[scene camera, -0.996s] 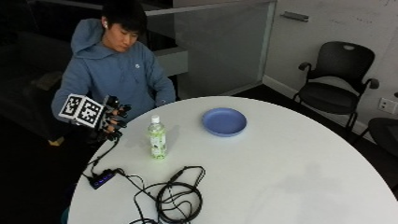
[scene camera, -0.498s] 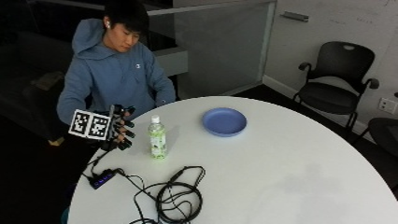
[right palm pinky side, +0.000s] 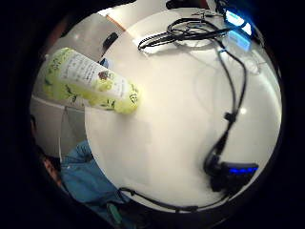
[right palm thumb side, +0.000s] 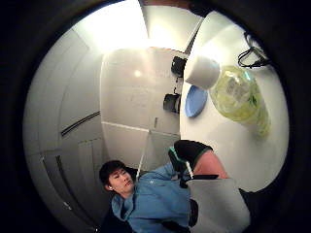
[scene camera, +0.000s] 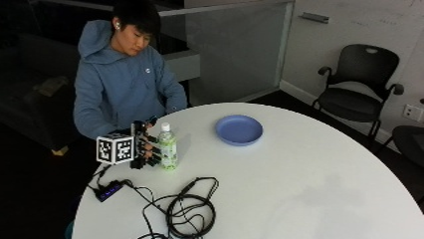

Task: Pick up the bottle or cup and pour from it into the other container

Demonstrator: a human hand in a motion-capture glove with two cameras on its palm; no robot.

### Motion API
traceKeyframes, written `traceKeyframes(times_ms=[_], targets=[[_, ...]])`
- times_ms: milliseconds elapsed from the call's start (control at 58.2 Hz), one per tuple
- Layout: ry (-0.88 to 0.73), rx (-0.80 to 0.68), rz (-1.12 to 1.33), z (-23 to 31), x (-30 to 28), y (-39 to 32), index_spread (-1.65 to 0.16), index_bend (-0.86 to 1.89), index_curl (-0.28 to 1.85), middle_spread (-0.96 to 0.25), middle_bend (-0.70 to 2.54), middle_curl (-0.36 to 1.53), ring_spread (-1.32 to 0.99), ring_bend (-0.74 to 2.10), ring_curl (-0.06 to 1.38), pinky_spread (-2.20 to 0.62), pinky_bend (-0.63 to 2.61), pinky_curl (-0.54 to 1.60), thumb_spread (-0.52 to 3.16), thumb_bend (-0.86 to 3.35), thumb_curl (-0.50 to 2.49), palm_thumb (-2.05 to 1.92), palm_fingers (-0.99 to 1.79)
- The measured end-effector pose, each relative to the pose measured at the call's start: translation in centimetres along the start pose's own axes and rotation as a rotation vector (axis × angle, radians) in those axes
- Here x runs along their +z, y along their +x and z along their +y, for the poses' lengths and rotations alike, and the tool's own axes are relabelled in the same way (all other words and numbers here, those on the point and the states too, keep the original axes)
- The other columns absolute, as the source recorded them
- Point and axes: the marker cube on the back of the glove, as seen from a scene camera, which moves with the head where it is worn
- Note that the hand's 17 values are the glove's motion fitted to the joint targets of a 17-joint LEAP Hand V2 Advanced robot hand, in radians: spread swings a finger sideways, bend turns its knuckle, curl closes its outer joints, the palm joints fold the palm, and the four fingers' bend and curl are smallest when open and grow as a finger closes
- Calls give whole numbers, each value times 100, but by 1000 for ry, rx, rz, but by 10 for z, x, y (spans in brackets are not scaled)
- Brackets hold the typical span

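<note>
Your right hand [scene camera: 144,147] sits just beside the bottle [scene camera: 166,147], fingers spread, not yet wrapped (cap still on). Close around its middle and keep it upright; the plate [scene camera: 239,129] waits further right.

Clear plastic bottle [scene camera: 167,148] — smooth glossy white table [scene camera: 298,184].

gloved right hand [scene camera: 147,148] just beside upright bottle [scene camera: 167,147] on white round table [scene camera: 298,189], blue plate [scene camera: 239,130] well apart
</note>
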Motion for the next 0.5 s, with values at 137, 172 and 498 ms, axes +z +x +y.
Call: traceKeyframes(times_ms=[137,172,498], targets=[[-2,-3,-76,-7,20,9,-38,12,15,6,18,27,25,54,29,29,68,28,87,-3,37,62,-7],[-1,-4,-88,-8,24,10,-38,12,15,6,18,27,25,54,29,29,68,27,87,-3,37,62,-7],[93,-30,-297,-22,57,15,-37,14,18,9,18,27,24,58,29,29,75,29,85,-3,38,69,8]])
